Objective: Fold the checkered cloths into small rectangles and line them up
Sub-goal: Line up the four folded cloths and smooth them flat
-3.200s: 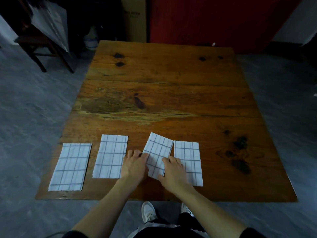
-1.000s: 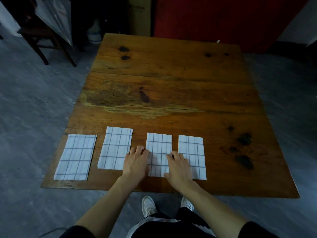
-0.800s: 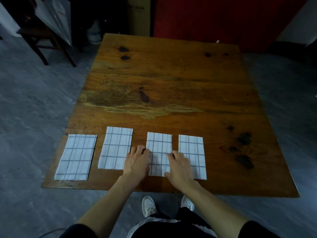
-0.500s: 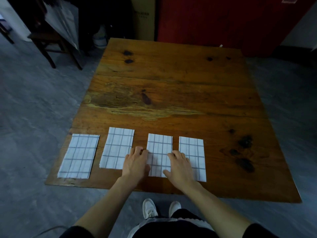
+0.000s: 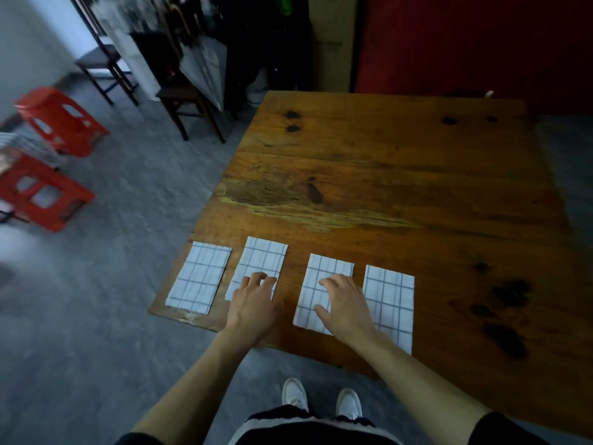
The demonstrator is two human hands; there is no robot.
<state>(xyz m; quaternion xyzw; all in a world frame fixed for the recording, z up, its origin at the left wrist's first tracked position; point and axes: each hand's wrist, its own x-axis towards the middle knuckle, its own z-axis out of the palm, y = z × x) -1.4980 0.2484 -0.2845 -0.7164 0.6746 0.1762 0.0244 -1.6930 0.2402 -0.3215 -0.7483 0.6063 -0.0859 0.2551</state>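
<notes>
Standing at far left on the grey floor are two red plastic stools (image 5: pixel 48 187), with dark wooden chairs (image 5: pixel 179 91) behind them. Next comes the brown knotted wooden counter (image 5: pixel 401 175), with four white folded cloth rectangles with dark grid lines lined up along its near edge. The leftmost folded cloth (image 5: pixel 200 277) lies untouched at the counter's corner. Just beside it, the second folded cloth (image 5: pixel 261 261) has the left hand (image 5: pixel 253 308) on its near end, fingers loosely bent with their tips on the fabric, gripping nothing. The third folded cloth (image 5: pixel 316 287) lies under the right hand (image 5: pixel 345 308), whose fingers are spread and slightly bent on it, holding nothing. The fourth folded cloth (image 5: pixel 390 303) lies just beside, partly hidden by the right forearm.
</notes>
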